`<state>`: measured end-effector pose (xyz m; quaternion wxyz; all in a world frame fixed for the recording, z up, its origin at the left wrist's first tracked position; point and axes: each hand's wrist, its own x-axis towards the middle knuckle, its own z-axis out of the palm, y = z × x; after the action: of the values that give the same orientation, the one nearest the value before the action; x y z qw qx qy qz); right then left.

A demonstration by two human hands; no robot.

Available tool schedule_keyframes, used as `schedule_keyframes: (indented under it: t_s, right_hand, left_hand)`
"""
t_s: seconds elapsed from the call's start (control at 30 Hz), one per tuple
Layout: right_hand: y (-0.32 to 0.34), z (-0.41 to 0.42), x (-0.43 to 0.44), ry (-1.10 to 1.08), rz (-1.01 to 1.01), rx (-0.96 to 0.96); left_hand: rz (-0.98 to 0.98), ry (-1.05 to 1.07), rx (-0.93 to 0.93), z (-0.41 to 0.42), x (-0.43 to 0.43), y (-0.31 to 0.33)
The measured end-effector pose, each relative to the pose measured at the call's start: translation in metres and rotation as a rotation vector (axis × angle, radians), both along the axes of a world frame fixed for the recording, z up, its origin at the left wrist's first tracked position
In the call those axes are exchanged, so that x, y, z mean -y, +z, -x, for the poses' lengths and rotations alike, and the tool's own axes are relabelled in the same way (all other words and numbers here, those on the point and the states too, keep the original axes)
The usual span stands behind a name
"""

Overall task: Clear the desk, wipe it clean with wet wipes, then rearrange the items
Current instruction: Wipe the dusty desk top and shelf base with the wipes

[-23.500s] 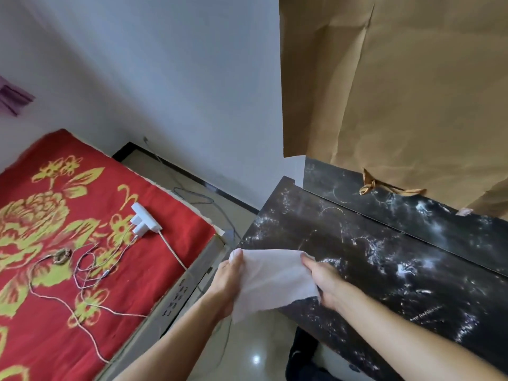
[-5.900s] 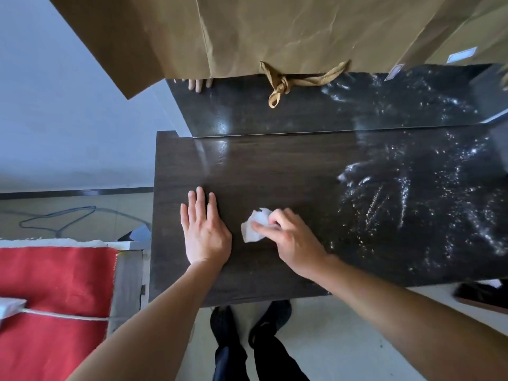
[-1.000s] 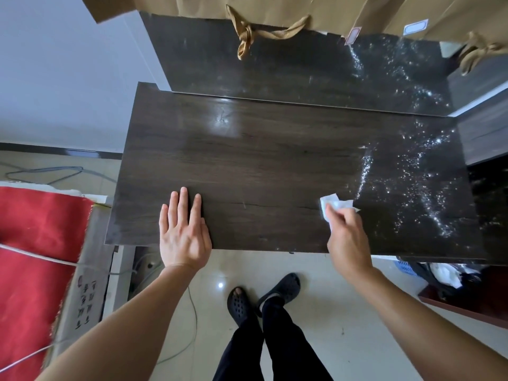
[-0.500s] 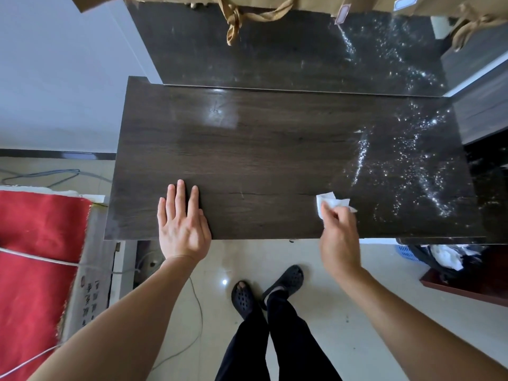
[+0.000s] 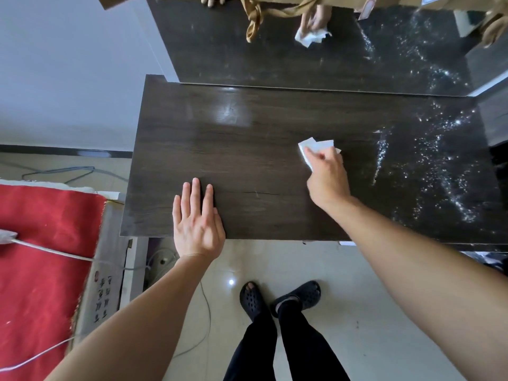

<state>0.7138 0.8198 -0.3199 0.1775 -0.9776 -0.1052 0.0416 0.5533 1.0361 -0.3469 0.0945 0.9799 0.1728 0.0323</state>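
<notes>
The step in hand looks like wiping, and the untreated part is plain to see. The left and middle of the dark brown wood-grain desk top look smooth with a soft sheen. The right end carries a band of pale specks and streaks that reads as dust or residue. To do this well, the folded white wet wipe should be pushed rightward into that patch in overlapping passes from back edge to front. It should be turned to a fresh face once it greys, so grit is lifted, not smeared onto the cleaned half. The right hand has its fingers curled onto the wipe, pinching it against the surface just right of the desk's middle and close to the speckled band. Only a corner and one edge of the wipe show past the fingertips. The left hand lies flat on the front edge with straight fingers that hold nothing, which should steady the body for firmer pressure. The glossy dark back panel mirrors the wiping hand and carries the same specks at its right, so it probably needs a pass too. A twisted brown paper handle hangs against it at the top. Nothing else lies on the top, so the clearing appears done and the rearranging not yet begun.
</notes>
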Motion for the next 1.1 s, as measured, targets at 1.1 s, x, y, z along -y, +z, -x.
schedule_keyframes:
  t_s: [1.1]
  right_hand:
    - [-0.013, 0.106, 0.083, 0.242, -0.118, 0.036]
  left_hand:
    - [0.237, 0.022, 0.028, -0.068, 0.116, 0.022]
